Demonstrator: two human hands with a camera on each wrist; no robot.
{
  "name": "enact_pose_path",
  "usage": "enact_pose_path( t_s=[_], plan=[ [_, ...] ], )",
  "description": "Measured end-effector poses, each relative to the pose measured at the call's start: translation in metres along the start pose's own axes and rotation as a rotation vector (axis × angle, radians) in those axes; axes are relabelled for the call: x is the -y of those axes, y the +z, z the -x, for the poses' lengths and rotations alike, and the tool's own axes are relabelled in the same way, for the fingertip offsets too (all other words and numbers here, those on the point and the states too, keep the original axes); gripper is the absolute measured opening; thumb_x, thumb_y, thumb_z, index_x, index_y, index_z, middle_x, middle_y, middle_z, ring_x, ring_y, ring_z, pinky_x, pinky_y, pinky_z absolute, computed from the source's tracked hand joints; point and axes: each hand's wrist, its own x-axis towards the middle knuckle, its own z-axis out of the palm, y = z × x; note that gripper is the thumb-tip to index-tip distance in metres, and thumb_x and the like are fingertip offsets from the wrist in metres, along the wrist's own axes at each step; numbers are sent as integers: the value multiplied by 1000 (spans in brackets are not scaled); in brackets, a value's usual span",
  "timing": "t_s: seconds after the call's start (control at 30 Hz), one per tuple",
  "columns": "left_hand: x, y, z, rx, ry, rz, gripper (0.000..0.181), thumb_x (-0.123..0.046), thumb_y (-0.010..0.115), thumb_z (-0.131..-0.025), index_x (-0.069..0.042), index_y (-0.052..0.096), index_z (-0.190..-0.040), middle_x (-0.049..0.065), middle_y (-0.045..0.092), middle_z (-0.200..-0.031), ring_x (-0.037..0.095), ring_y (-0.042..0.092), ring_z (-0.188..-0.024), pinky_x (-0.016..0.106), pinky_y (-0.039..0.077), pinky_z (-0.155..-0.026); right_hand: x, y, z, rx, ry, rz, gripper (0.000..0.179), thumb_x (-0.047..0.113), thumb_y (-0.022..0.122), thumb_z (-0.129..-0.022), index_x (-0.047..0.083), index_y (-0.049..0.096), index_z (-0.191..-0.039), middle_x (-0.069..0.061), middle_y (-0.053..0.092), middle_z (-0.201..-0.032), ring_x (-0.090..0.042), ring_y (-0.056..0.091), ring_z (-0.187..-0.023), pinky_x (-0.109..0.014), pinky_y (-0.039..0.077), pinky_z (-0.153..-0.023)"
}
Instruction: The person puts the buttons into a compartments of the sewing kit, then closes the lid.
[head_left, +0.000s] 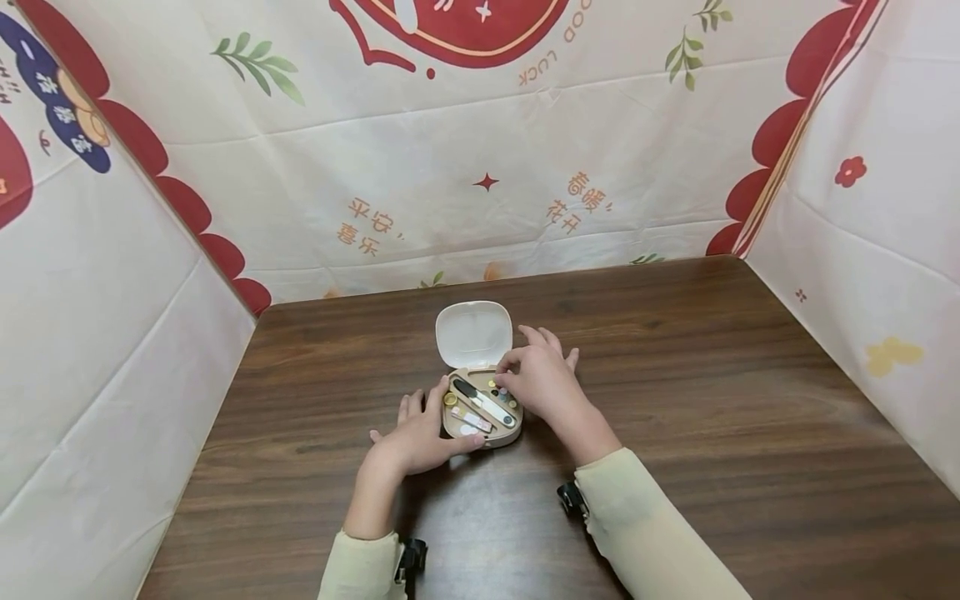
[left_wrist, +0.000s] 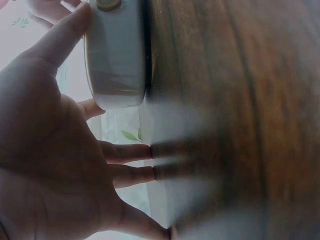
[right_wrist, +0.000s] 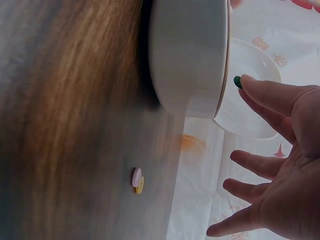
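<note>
A small rounded sewing box (head_left: 491, 443) stands on the table with its white lid (head_left: 474, 333) raised at the back. Inside lie a long white tool (head_left: 491, 408) with a dark end, a pale card-like piece (head_left: 471, 419), a gold round piece (head_left: 450, 399) and several small buttons. My left hand (head_left: 412, 437) holds the box by its left side and front between thumb and forefinger, its other fingers spread. Over the right part of the box, my right hand (head_left: 547, 382) pinches a dark green button (right_wrist: 237, 82) between thumb and forefinger; the other fingers are extended.
In the right wrist view a pink button (right_wrist: 136, 177) and a yellow button (right_wrist: 140, 185) lie together on the wooden table (head_left: 675, 375), beside the box. Printed white cloth (head_left: 450, 150) walls the table at the back and both sides.
</note>
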Motion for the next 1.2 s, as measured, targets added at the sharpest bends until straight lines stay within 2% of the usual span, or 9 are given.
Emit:
enact_pose_path(
  t_s=[0.23, 0.27, 0.5, 0.67, 0.83, 1.0, 1.2],
  plan=[
    [-4, -2, 3, 7, -3, -1, 115, -79, 74, -82, -37, 14, -171, 25, 19, -175, 47, 11, -166, 97, 6, -106, 0, 5, -9, 21, -11, 45, 13, 26, 82, -93, 25, 81, -80, -18, 45, -167, -48, 28, -160, -91, 8, -115],
    [-1, 1, 0, 3, 2, -5, 115, -82, 72, -82, -37, 14, -171, 26, 19, -175, 49, 11, -165, 97, 6, -106, 0, 6, -10, 25, -8, 49, 13, 26, 82, -93, 24, 81, -80, -18, 45, -167, -48, 28, -160, -91, 8, -116],
    [-3, -1, 3, 3, 1, 0, 117, -85, 71, -80, -39, 14, -171, 26, 20, -175, 48, 11, -165, 98, 5, -105, -1, 9, -14, 31, -2, 66, 13, 27, 82, -93, 25, 81, -81, -16, 46, -166, -46, 30, -159, -91, 9, -116],
    [0, 3, -1, -4, -2, -1, 121, -90, 68, -76, -40, 12, -171, 25, 19, -175, 48, 10, -166, 98, 4, -104, -1, 9, -15, 32, -8, 62, 12, 29, 82, -94, 25, 82, -82, -15, 47, -166, -45, 31, -159, -90, 10, -116],
    [0, 2, -2, 5, -14, -5, 119, -85, 71, -79, -39, 11, -171, 25, 17, -176, 47, 8, -166, 97, 4, -107, -1, 8, -16, 31, -17, 71, 14, 28, 80, -95, 24, 82, -82, -14, 48, -165, -45, 32, -158, -91, 9, -115],
    [0, 2, -2, 10, -16, -13, 115, -78, 73, -83, -36, 12, -172, 25, 18, -176, 47, 9, -166, 97, 7, -107, -1, 3, -13, 28, -24, 78, 16, 28, 79, -96, 24, 81, -81, -15, 50, -164, -47, 33, -158, -91, 9, -114],
    [5, 6, -8, 8, -18, -2, 120, -86, 71, -78, -41, 11, -171, 24, 15, -177, 45, 7, -167, 97, 3, -107, -1, -12, -2, 17, -21, 49, 10, 28, 80, -95, 23, 82, -86, -16, 51, -163, -47, 34, -156, -92, 8, -114]
  ],
)
